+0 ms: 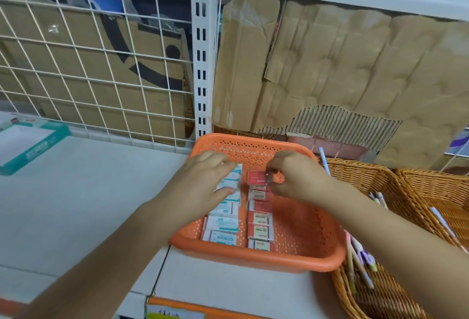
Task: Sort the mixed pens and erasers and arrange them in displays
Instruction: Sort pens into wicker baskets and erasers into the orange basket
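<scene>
Nearest me, both forearms [114,242] reach toward twelve o'clock into the orange basket [253,260]: the left hand [210,179] lies nearly flat on the teal-and-white erasers [223,222], and the right hand [297,179] pinches a red eraser [256,177] at the red row's [260,217] twelve o'clock end. Set down crooked, I reckon it could knock the tight rows askew. Red sleeves read "2B"; pens [360,263] lie in the wicker basket [368,179] at three o'clock.

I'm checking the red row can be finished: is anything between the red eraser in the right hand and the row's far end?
Nothing visible. The right hand pinches the red eraser right at the far end of the red row; the left hand rests on the teal row beside it.
</scene>
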